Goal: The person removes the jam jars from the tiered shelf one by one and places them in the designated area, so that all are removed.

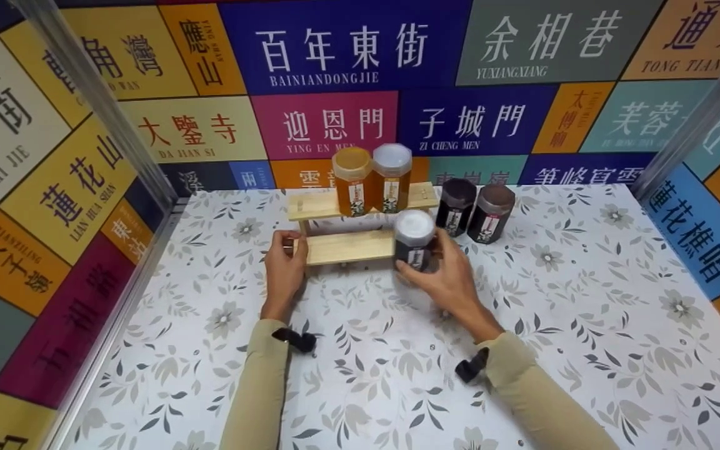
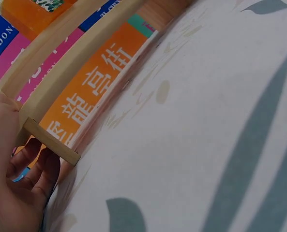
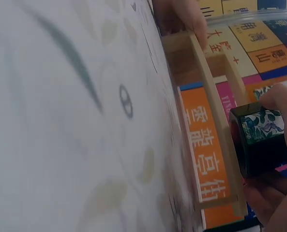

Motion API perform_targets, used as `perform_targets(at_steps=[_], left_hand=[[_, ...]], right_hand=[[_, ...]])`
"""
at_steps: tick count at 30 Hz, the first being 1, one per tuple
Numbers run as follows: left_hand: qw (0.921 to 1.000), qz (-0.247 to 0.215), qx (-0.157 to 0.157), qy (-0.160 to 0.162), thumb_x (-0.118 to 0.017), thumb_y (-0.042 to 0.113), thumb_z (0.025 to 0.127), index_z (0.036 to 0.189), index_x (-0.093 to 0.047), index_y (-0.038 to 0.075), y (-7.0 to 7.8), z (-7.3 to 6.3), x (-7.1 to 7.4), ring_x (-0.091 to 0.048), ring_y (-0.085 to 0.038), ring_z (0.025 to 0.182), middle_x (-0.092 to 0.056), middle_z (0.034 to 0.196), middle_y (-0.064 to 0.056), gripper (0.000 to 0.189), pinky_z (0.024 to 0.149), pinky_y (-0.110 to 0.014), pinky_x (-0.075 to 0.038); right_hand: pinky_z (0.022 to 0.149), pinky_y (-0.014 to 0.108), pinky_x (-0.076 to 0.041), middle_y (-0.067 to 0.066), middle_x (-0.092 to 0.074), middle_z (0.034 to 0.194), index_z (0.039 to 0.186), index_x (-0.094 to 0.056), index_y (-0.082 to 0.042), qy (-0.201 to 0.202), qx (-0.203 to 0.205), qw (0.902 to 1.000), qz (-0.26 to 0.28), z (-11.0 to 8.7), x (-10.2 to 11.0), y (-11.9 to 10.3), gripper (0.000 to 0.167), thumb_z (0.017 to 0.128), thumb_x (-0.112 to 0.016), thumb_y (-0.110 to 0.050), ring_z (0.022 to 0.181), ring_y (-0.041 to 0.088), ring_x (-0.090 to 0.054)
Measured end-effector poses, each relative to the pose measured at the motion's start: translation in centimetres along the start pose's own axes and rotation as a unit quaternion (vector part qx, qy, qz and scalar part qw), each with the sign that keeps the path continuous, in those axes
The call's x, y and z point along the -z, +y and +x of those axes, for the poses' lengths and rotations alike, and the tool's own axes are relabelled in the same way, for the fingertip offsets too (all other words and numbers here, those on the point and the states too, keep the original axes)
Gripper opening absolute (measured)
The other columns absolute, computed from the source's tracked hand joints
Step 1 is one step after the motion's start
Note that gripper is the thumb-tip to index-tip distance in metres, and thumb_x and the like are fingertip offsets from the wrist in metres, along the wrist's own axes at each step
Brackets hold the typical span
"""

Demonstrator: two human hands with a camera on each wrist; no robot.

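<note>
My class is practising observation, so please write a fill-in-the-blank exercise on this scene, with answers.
1. The upper tier of the wooden stand bears ____ amber jars.
2. The dark jar with the white lid is in the person's ____ hand.
3. The other hand grips the stand's ____ end.
4. Two more dark jars stand to the ____ of the stand.

Missing words: two; right; left; right.
</note>
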State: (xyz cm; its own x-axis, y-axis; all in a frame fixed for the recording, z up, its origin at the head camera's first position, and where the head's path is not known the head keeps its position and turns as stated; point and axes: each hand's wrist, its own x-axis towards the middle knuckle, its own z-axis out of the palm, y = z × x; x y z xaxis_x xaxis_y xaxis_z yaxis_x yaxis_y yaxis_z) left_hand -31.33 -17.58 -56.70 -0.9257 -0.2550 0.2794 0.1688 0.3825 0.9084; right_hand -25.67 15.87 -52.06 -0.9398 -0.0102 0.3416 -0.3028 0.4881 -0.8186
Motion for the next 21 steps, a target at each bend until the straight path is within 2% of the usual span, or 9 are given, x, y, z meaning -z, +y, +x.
perform_targets(at_steps=[7,13,16,21], left_hand=[[1.0000,-0.008,0.000,-0.003,-0.066,0.027,0.108,0.121,-0.064,0.012,0.2,0.1,0.0,-0.063,-0.021,0.090,-0.068,0.108,-0.008,0.020,0.075,-0.030,-0.052],[0.9999,-0.011,0.002,-0.002,-0.066,0.026,0.108,0.121,-0.064,0.012,0.3,0.2,0.1,-0.064,-0.021,0.093,-0.067,0.109,-0.008,0.019,0.080,-0.031,-0.052],[0.9999,-0.012,0.005,0.000,-0.066,0.026,0.108,0.120,-0.064,0.012,0.2,0.1,0.0,-0.064,-0.022,0.094,-0.067,0.109,-0.008,0.019,0.081,-0.032,-0.052],[0.9999,-0.016,0.005,0.002,-0.067,0.025,0.107,0.120,-0.064,0.011,0.2,0.1,0.0,-0.064,-0.022,0.094,-0.068,0.110,-0.009,0.019,0.083,-0.033,-0.052]], right_hand=[[0.106,0.053,-0.055,0.013,-0.068,0.138,0.153,-0.053,-0.013,0.052,-0.018,0.9984,-0.012,0.2,4.5,2.6,0.089,0.081,-0.097,-0.043,0.122,0.030,-0.067],[0.104,0.050,-0.055,0.014,-0.071,0.132,0.149,-0.055,-0.012,0.091,-0.036,0.9947,-0.033,0.5,7.5,4.8,0.086,0.081,-0.097,-0.043,0.118,0.029,-0.068],[0.103,0.048,-0.054,0.015,-0.071,0.130,0.147,-0.054,-0.011,0.094,-0.059,0.9928,-0.047,0.7,8.8,6.0,0.085,0.081,-0.097,-0.044,0.117,0.029,-0.067],[0.113,0.052,-0.049,0.016,-0.067,0.137,0.148,-0.046,-0.010,0.068,-0.117,0.9894,-0.053,0.9,11.2,7.5,0.095,0.080,-0.095,-0.053,0.126,0.033,-0.064]])
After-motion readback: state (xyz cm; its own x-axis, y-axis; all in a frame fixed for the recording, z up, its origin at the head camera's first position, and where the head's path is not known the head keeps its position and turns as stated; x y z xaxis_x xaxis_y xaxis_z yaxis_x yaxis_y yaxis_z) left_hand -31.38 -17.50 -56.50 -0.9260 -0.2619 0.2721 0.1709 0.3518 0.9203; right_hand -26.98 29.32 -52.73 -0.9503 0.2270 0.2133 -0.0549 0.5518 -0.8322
